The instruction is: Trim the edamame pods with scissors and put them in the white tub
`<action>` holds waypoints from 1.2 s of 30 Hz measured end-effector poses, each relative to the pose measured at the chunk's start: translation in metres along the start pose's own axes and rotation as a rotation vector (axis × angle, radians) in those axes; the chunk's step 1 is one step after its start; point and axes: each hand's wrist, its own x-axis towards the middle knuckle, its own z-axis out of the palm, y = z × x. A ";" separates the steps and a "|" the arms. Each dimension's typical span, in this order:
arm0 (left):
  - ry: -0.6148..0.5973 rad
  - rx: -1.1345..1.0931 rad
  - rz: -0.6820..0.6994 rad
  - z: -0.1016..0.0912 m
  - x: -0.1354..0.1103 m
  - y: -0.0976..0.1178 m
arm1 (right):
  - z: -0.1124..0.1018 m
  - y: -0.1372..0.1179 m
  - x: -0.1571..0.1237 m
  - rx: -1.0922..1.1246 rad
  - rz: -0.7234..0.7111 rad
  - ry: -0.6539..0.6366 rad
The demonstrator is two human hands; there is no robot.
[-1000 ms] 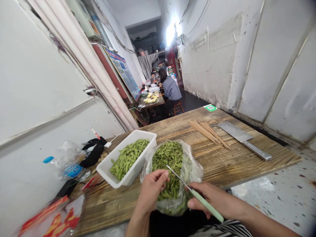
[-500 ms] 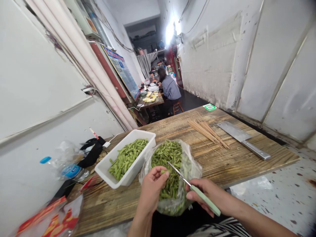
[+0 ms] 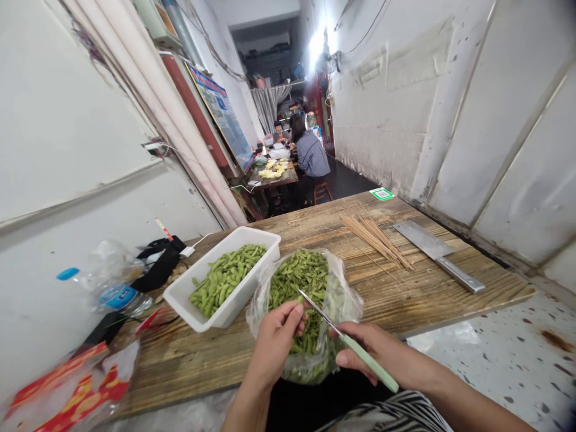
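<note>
My left hand (image 3: pixel 279 336) pinches a green edamame pod (image 3: pixel 300 299) over a clear plastic bag (image 3: pixel 348 294) full of pods. In my right hand (image 3: pixel 366 354) is a pair of scissors (image 3: pixel 366 359) with pale green handles, the blades pointing up and left, their tips right by the pinched pod. Whether the blades touch the pod I cannot tell. The bag's pods (image 3: pixel 299 273) look thin and stemmy at the top. Left of the bag stands a white plastic tub (image 3: pixel 265 290) with plump edamame pods (image 3: pixel 225 279) inside.
A cleaver (image 3: pixel 438 255) and a bundle of wooden skewers (image 3: pixel 375 240) lie on the wooden table (image 3: pixel 310 231) at right. Toward the left are a water bottle (image 3: pixel 119 297) and a red-printed plastic bag (image 3: pixel 76 387). Farther back, people sit at another table (image 3: pixel 274 180).
The scissor tips have come closer to the pod in my left hand. My view has shifted slightly, so the tub and bag appear a little farther left.
</note>
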 end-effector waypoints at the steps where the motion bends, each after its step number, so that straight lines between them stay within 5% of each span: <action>1: -0.014 0.037 0.006 0.000 -0.001 0.001 | 0.000 -0.001 -0.001 -0.016 0.000 0.001; 8: -0.105 0.163 0.005 0.001 -0.005 0.008 | -0.004 -0.009 -0.001 -0.157 -0.027 0.072; 14: -0.076 0.142 -0.040 -0.004 -0.005 0.008 | 0.000 0.004 0.007 0.056 0.066 0.060; 16: 0.067 0.204 -0.007 -0.018 -0.003 0.010 | 0.001 0.009 0.008 0.180 0.112 0.045; 21: 0.720 0.525 0.128 -0.082 0.004 0.015 | 0.001 0.011 0.008 0.239 0.117 0.051; 23: 0.801 0.595 0.108 -0.099 0.003 0.017 | 0.002 0.009 0.008 0.246 0.127 0.037; 26: 0.529 0.424 0.046 -0.094 -0.003 0.019 | 0.004 0.004 0.008 0.243 0.128 0.007; 29: 0.182 0.231 0.028 -0.061 -0.007 0.016 | 0.005 -0.001 0.005 0.212 0.094 -0.051; 32: 0.082 0.216 0.042 -0.029 -0.009 0.010 | 0.004 -0.005 0.002 0.170 0.053 -0.091; 36: 0.045 0.219 0.073 -0.011 -0.011 0.007 | 0.002 -0.006 0.000 0.109 0.020 -0.095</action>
